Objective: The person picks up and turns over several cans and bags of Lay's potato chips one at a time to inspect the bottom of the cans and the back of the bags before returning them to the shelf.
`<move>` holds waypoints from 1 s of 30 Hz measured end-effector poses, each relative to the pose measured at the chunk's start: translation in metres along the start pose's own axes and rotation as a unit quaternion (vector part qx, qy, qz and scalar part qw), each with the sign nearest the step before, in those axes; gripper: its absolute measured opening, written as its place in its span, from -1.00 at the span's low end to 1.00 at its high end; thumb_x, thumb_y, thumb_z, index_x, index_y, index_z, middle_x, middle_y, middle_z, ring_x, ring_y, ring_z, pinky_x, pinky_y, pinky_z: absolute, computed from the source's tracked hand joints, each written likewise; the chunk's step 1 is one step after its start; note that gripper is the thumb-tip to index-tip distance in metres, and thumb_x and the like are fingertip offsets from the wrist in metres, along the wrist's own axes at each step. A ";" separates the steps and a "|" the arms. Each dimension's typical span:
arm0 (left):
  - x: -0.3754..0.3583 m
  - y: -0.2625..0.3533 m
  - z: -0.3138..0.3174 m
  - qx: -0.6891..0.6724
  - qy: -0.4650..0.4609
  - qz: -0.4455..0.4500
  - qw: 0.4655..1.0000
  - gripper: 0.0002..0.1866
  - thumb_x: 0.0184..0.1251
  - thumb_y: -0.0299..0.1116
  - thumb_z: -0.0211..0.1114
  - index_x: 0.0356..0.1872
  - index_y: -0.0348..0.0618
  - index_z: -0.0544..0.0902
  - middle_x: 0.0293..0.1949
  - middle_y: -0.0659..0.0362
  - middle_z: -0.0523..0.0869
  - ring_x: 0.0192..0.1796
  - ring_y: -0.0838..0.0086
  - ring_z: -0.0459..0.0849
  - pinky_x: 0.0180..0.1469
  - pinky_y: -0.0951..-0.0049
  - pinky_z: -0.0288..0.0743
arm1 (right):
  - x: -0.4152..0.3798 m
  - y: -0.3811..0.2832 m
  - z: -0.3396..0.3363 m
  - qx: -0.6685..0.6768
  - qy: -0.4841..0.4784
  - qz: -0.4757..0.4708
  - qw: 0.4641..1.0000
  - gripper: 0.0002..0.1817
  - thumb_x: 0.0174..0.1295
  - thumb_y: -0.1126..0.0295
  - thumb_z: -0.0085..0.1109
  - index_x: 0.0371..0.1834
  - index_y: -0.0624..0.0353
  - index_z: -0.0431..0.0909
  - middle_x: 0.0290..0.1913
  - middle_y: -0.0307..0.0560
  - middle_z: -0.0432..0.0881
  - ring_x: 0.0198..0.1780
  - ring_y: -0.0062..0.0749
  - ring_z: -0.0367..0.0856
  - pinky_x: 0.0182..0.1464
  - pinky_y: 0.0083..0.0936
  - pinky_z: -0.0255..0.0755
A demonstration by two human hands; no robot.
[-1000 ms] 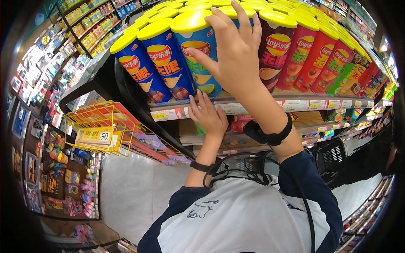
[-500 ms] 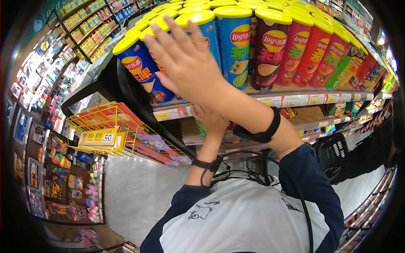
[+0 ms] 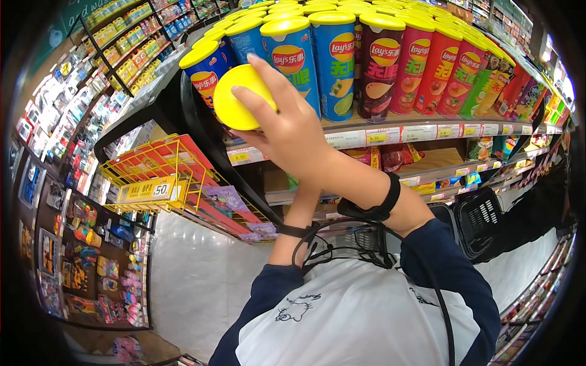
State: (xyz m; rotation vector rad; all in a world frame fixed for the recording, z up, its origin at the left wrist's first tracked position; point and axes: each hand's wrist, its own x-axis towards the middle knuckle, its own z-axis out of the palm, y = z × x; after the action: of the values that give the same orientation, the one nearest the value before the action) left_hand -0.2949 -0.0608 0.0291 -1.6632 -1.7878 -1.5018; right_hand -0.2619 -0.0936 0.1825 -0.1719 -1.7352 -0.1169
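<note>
My right hand (image 3: 287, 122) is closed around the lid end of a chip can (image 3: 243, 97), its yellow lid facing up towards me. The can is in front of the shelf row, with its body mostly hidden under the lid and hand. My left forearm (image 3: 299, 213) reaches up beneath my right arm. The left hand itself is hidden behind the right hand and wrist, so its fingers do not show. Close behind stand a dark blue can (image 3: 204, 79), a light blue can (image 3: 293, 67) and another blue can (image 3: 337, 70) in the shelf's front row.
Dark red and red cans (image 3: 383, 70) continue to the right on the shelf (image 3: 348, 126). A yellow wire rack (image 3: 152, 177) with a price card juts out at the left. Bagged snacks (image 3: 400, 155) lie on the lower shelf. A black basket (image 3: 479, 219) is at the right.
My right hand has come down from an open, spread pose and closed on a chip can at the front left. The left hand, partly visible before, is hidden now.
</note>
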 end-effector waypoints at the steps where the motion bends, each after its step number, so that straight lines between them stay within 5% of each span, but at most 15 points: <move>1: -0.001 0.004 -0.005 0.018 -0.013 0.002 1.000 -0.34 0.11 -0.14 0.20 0.21 -0.24 0.26 0.22 -0.08 0.30 0.30 0.05 0.14 0.30 0.04 -0.16 | -0.002 0.001 -0.005 0.005 0.001 -0.001 1.000 -0.36 -0.23 0.33 0.44 0.03 0.09 0.42 0.23 0.21 0.26 0.11 0.10 0.40 0.07 -0.25 0.41; 5: -0.008 0.014 -0.024 0.062 -0.057 0.010 0.996 -0.31 0.10 -0.16 0.22 0.24 -0.25 0.23 0.22 -0.10 0.28 0.31 0.06 0.13 0.32 0.05 -0.17 | -0.012 0.010 -0.024 0.031 0.038 -0.014 0.999 -0.30 -0.30 0.31 0.48 0.06 0.12 0.47 0.19 0.15 0.34 0.12 0.05 0.41 0.10 -0.26 0.39; 8: -0.020 -0.007 -0.017 -0.060 0.052 0.069 0.994 -0.28 0.09 -0.21 0.25 0.26 -0.26 0.19 0.22 -0.13 0.27 0.32 0.06 0.12 0.33 0.06 -0.19 | -0.016 0.011 -0.054 0.028 0.111 0.016 0.993 -0.29 -0.33 0.28 0.51 0.03 0.15 0.50 0.18 0.14 0.35 0.15 0.01 0.40 0.15 -0.22 0.33; 11: -0.024 0.007 -0.037 -0.226 0.043 0.001 0.973 -0.26 0.07 -0.31 0.28 0.28 -0.28 0.16 0.23 -0.13 0.26 0.33 0.13 0.13 0.33 0.08 -0.11 | -0.026 0.019 -0.093 0.106 0.182 0.139 0.968 -0.18 -0.29 0.34 0.51 0.16 0.20 0.36 0.19 0.05 0.36 0.22 -0.18 0.31 0.21 -0.33 0.25; 12: -0.023 0.022 -0.052 -0.316 0.001 -0.043 0.948 -0.37 0.11 -0.39 0.24 0.20 -0.35 0.21 0.33 -0.03 0.14 0.38 0.30 0.09 0.35 0.28 -0.08 | -0.029 0.016 -0.105 0.196 0.222 0.236 0.926 -0.25 -0.21 0.41 0.47 0.15 0.26 0.36 0.18 0.01 0.37 0.19 -0.26 0.36 0.19 -0.37 0.28; 14: -0.019 0.033 -0.070 -0.424 -0.008 0.010 0.906 -0.30 0.04 -0.36 0.33 0.21 -0.31 0.22 0.23 0.01 0.29 0.22 0.29 0.31 0.25 0.24 0.14 | -0.040 0.020 -0.124 0.390 0.304 0.291 0.819 -0.45 0.00 0.43 0.34 0.10 0.27 0.38 0.01 -0.10 0.52 -0.03 -0.40 0.53 0.09 -0.46 0.38; 15: -0.014 0.051 -0.081 -0.467 -0.024 0.003 0.884 -0.26 0.01 -0.39 0.36 0.22 -0.29 0.20 0.20 0.02 0.32 0.19 0.30 0.36 0.23 0.25 0.21 | -0.050 0.028 -0.133 0.385 0.322 0.323 0.803 -0.62 0.16 0.18 0.19 -0.08 0.18 0.42 -0.16 -0.21 0.57 -0.19 -0.49 0.58 -0.10 -0.52 0.49; 18: 0.002 0.101 -0.113 -0.582 -0.069 -0.016 0.810 -0.16 -0.08 -0.44 0.44 0.25 -0.26 0.15 0.15 0.03 0.37 0.14 0.31 0.44 0.18 0.27 0.34 | -0.054 0.025 -0.148 0.477 0.350 0.410 0.694 -0.57 0.22 0.01 0.04 -0.03 0.12 0.41 -0.14 -0.22 0.57 -0.13 -0.47 0.56 -0.08 -0.46 0.48; 22: 0.012 0.134 -0.118 -0.614 -0.107 0.020 0.782 -0.08 -0.16 -0.42 0.47 0.26 -0.25 0.11 0.17 0.01 0.34 0.16 0.29 0.42 0.20 0.27 0.32 | -0.074 0.029 -0.159 0.564 0.328 0.495 0.575 -0.58 0.24 -0.05 -0.02 -0.05 0.01 0.43 -0.12 -0.29 0.57 -0.06 -0.53 0.54 -0.10 -0.48 0.48; 24: 0.013 0.144 -0.116 -0.607 -0.120 0.049 0.784 -0.05 -0.20 -0.40 0.49 0.27 -0.25 0.09 0.18 0.00 0.33 0.17 0.28 0.41 0.20 0.27 0.30 | -0.077 0.032 -0.156 0.497 0.388 0.546 0.552 -0.57 0.22 -0.09 -0.02 -0.06 -0.02 0.44 -0.12 -0.27 0.58 -0.04 -0.50 0.54 -0.08 -0.48 0.47; 26: 0.013 0.152 -0.115 -0.598 -0.125 0.071 0.788 -0.01 -0.23 -0.39 0.51 0.28 -0.24 0.08 0.20 -0.01 0.31 0.18 0.27 0.39 0.21 0.26 0.29 | -0.075 0.025 -0.153 0.530 0.331 0.509 0.592 -0.52 0.22 -0.14 -0.06 -0.04 0.00 0.44 -0.09 -0.24 0.58 -0.04 -0.47 0.55 -0.05 -0.46 0.47; 30: 0.013 0.161 -0.115 -0.580 -0.135 0.112 0.796 0.07 -0.31 -0.36 0.54 0.29 -0.23 0.04 0.22 -0.02 0.28 0.20 0.25 0.37 0.22 0.26 0.26 | -0.070 0.012 -0.157 0.634 0.259 0.481 0.547 -0.38 0.25 -0.21 -0.24 0.07 0.08 0.40 0.00 -0.10 0.55 -0.03 -0.37 0.56 0.04 -0.37 0.44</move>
State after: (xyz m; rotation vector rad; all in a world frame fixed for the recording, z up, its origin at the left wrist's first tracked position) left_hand -0.2109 -0.1773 0.1659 -2.5429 -0.5463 -2.5546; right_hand -0.0956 -0.1132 0.1400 0.0297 -0.5660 1.7103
